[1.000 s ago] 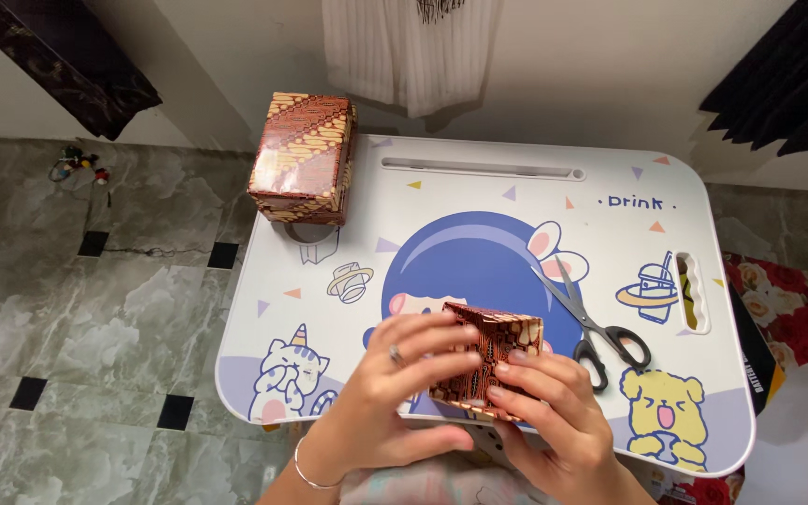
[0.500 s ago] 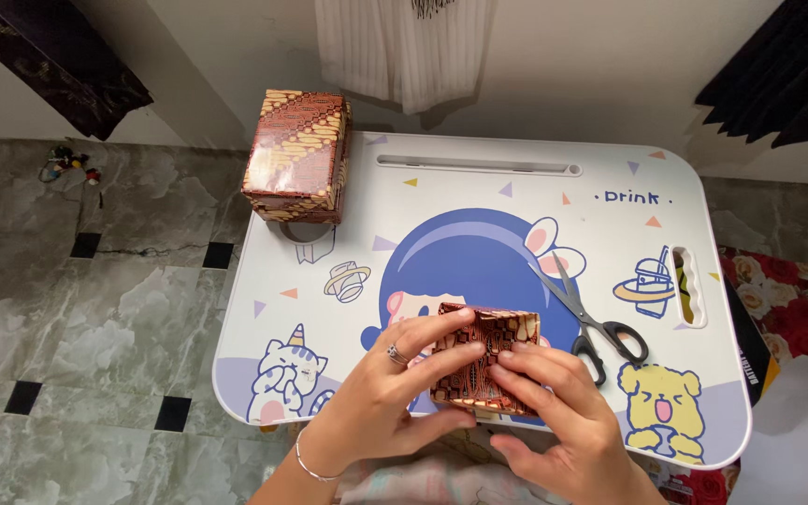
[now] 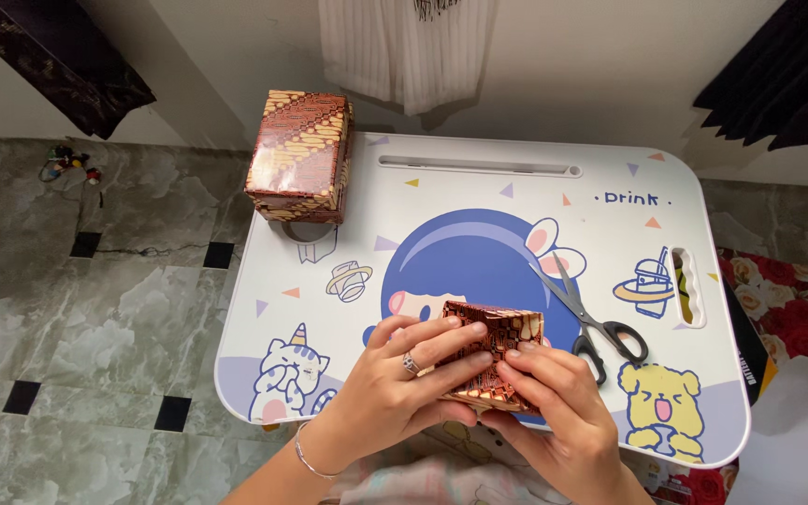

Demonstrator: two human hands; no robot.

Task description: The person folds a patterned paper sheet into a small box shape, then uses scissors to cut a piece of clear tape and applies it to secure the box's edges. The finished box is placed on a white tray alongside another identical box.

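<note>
Wrapped parcels number two, both clad in brown-and-gold patterned paper: the larger box [image 3: 301, 154] is set on the far left corner of the cartoon-printed lap table [image 3: 479, 196]; the smaller parcel [image 3: 495, 329] is pinched between left hand [image 3: 404, 374] and right hand [image 3: 554, 397] near the front edge. One pair of scissors [image 3: 596, 323] lies just beside.
</note>
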